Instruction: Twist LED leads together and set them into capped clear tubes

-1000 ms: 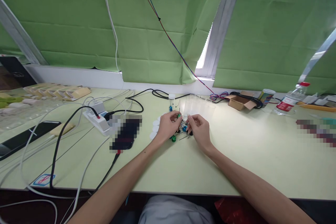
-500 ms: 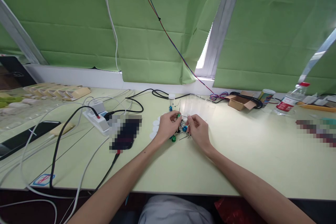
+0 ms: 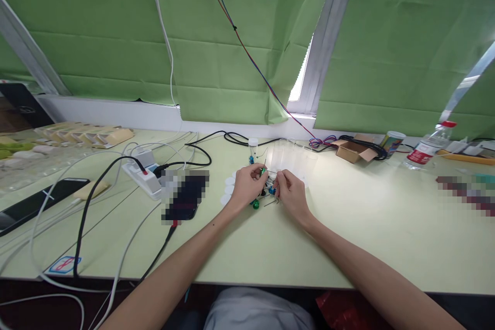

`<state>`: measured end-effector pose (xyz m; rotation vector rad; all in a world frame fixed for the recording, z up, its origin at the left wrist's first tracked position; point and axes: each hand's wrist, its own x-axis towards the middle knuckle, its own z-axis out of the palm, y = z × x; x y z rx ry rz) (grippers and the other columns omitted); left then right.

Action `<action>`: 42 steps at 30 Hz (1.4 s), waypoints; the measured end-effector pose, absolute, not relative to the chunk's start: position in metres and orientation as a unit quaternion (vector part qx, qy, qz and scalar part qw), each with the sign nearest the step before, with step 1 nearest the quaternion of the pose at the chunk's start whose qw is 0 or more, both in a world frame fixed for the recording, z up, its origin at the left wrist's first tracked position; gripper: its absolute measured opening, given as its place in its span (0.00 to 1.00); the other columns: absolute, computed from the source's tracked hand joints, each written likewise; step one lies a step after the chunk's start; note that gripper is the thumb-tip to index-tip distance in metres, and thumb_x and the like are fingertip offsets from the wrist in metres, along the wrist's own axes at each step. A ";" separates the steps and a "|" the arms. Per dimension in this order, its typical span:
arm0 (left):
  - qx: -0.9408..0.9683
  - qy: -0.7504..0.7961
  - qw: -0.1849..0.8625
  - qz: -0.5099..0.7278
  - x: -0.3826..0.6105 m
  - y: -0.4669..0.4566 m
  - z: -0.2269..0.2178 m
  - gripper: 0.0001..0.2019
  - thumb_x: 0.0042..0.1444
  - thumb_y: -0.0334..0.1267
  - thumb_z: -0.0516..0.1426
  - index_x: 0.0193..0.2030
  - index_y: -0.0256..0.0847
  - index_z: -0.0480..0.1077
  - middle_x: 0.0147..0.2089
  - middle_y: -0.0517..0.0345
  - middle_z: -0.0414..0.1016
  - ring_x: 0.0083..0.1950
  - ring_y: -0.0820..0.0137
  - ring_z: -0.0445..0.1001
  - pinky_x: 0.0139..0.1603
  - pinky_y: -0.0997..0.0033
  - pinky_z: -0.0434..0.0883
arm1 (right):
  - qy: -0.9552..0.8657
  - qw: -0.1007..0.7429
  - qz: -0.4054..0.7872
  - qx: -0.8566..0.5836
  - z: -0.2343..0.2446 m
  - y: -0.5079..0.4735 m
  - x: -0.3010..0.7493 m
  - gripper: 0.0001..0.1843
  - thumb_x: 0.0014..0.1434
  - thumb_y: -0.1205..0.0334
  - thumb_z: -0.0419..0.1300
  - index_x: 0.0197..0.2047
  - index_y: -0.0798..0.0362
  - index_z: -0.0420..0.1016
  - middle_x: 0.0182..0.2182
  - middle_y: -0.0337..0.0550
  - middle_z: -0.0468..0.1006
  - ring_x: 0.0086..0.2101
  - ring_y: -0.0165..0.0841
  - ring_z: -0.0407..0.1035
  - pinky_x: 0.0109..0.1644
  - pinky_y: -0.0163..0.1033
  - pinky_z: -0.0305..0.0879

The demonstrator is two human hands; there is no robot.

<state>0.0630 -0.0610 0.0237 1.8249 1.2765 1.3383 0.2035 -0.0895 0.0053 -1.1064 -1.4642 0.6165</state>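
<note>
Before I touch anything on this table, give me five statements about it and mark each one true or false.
1. The left hand has a small green part at its fingertips. True.
2. The right hand grips the plastic bottle. False: the right hand pinches a thin wire, and the plastic bottle stands apart, far to the right.
3. A clear tube with a white cap stands behind the left hand. True.
4. The plastic bottle has a blue cap. False: its cap is red.
5. The cardboard box is to the left of both hands. False: it sits to their right, near the back of the table.
</note>
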 end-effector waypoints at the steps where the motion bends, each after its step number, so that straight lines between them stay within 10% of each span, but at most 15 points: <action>1: 0.678 0.473 0.267 0.495 0.063 -0.061 0.024 0.11 0.50 0.43 0.57 0.35 0.38 0.75 0.21 0.62 0.66 0.20 0.74 0.63 0.25 0.73 0.63 | -0.624 0.565 0.263 -0.471 0.005 -0.089 0.204 0.21 0.66 0.49 0.48 0.26 0.51 0.64 0.19 0.35 0.69 0.18 0.27 0.62 0.25 0.33 0.58; 42: 0.551 0.403 0.577 0.449 0.053 -0.057 0.030 0.19 0.52 0.51 0.59 0.35 0.33 0.74 0.27 0.56 0.69 0.18 0.80 0.59 0.20 0.75 0.55 | -0.805 0.455 0.030 -0.380 0.011 -0.065 0.236 0.16 0.68 0.59 0.46 0.39 0.52 0.74 0.28 0.44 0.72 0.29 0.33 0.66 0.35 0.36 0.61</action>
